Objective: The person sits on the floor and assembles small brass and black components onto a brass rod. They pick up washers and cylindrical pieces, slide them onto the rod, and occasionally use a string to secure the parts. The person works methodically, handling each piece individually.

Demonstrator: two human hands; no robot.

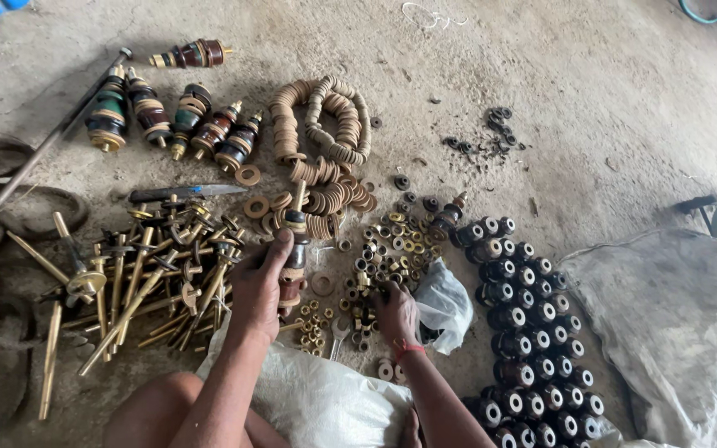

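On the dusty concrete floor [541,75], the left hand [260,286] grips an upright half-stacked spindle [295,253] while the right hand [396,314] pinches among small brass nuts [387,253]; keeping the spindle vertical should help.

A floor workshop: bare concrete floor [591,99], heaped brass rods [139,286], washers [325,124], black bushings [533,332].

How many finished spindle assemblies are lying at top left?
7: one alone at the top, six in a row below it. Another, part-built, is in the left hand; none look hidden.
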